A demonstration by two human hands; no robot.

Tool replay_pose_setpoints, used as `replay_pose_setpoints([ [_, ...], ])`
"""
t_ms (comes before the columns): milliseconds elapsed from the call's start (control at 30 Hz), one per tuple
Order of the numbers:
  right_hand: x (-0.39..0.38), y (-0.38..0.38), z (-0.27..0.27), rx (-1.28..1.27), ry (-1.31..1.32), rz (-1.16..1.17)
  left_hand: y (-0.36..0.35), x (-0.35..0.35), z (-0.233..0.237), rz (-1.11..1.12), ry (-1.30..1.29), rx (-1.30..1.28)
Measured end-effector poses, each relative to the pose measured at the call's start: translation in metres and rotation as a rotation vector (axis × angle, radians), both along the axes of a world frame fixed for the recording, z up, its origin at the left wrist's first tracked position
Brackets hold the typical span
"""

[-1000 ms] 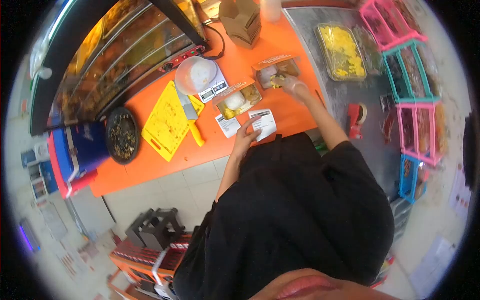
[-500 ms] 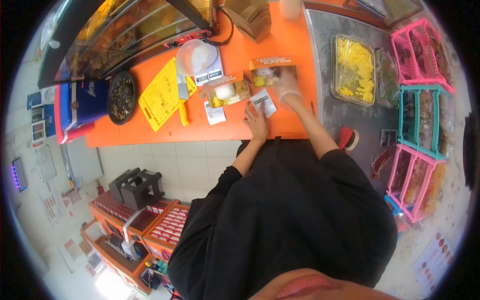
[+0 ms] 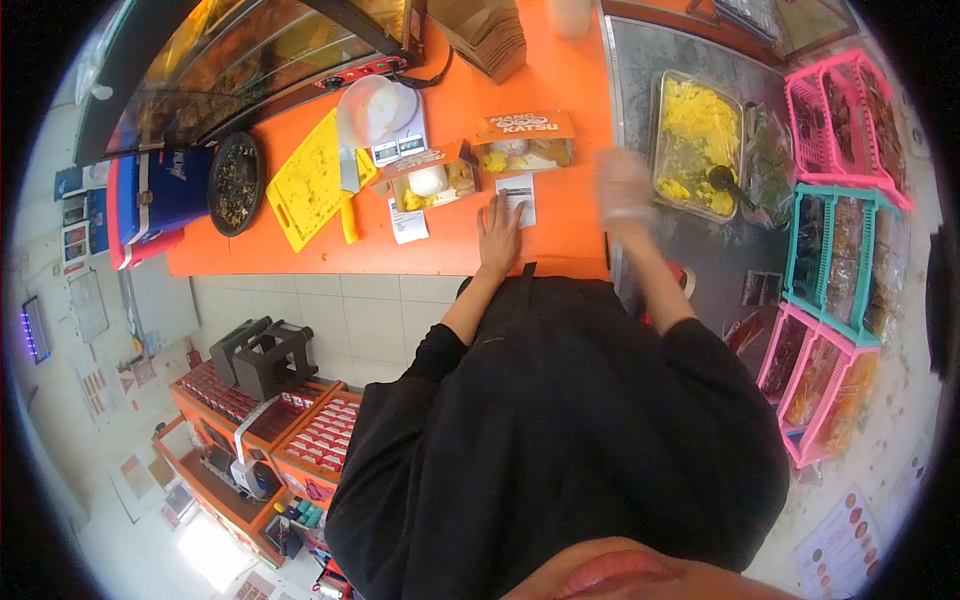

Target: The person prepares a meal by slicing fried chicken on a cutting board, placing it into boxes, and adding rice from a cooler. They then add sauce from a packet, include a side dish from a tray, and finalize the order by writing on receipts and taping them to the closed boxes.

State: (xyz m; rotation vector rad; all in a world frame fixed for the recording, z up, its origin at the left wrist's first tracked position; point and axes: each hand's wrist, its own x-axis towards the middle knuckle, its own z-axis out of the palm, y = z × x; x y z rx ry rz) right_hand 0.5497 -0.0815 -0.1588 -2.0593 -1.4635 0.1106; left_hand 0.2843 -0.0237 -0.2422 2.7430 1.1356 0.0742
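My left hand lies flat on the orange counter, fingers spread, its fingertips at the edge of a printed paper slip. My right hand, in a clear plastic glove, is smeared by motion between the counter and the tray; its fingers cannot be made out. Two open cardboard food boxes stand side by side: the left box holds a white rice mound, yellow food and brown pieces. In the right box there are similar foods. A black scoop rests in a clear tray of yellow scrambled egg.
A knife lies over a yellow cutting board. Behind the boxes are a white scale with a bowl and stacked brown cartons. Pink and teal baskets line the right side; a black pan sits left.
My right hand has moved right, away from the right box. The black scoop now shows in the egg tray, where it was not visible before. My left hand stays by the slip.
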Motion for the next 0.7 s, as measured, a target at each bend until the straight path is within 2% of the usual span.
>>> replay_pose_setpoints([
  [67,-0.050,0.055,-0.036,-0.010,-0.220,0.154,0.001,0.003,-0.002,0.012,-0.028,-0.012],
  [133,-0.073,0.068,-0.037,-0.229,-0.176,0.205,-0.001,0.006,0.000,0.036,-0.080,-0.003],
  [233,-0.063,0.080,-0.077,-0.245,-0.139,0.228,-0.003,0.000,-0.003,0.037,-0.048,0.046],
  [267,-0.064,0.074,-0.075,-0.239,-0.135,0.232,-0.001,-0.001,-0.002,0.041,-0.043,0.051],
  [333,-0.069,0.051,-0.076,-0.062,0.048,0.076,-0.002,-0.001,-0.001,0.035,-0.109,0.041],
  [433,-0.067,0.035,-0.090,-0.038,-0.094,0.130,-0.003,-0.003,-0.003,0.019,-0.046,0.097],
  [467,-0.069,0.035,-0.070,-0.050,-0.094,0.132,-0.008,-0.002,0.002,0.021,-0.047,0.085],
  [533,-0.073,0.041,-0.025,-0.392,0.074,0.083,-0.010,0.003,0.019,0.135,-0.186,0.000],
  [567,-0.073,0.029,-0.009,-0.399,0.078,0.079,-0.014,0.008,0.036,0.131,-0.183,-0.007],
  [633,-0.066,0.003,0.010,-0.085,0.216,0.128,-0.019,0.026,0.083,0.027,-0.650,-0.321],
  [667,-0.056,-0.004,-0.013,-0.207,0.573,0.009,-0.022,0.035,0.101,-0.069,-0.747,-0.438],
  [700,-0.055,-0.007,0.009,-0.221,0.572,0.005,-0.024,0.049,0.122,-0.138,-0.783,-0.447],
])
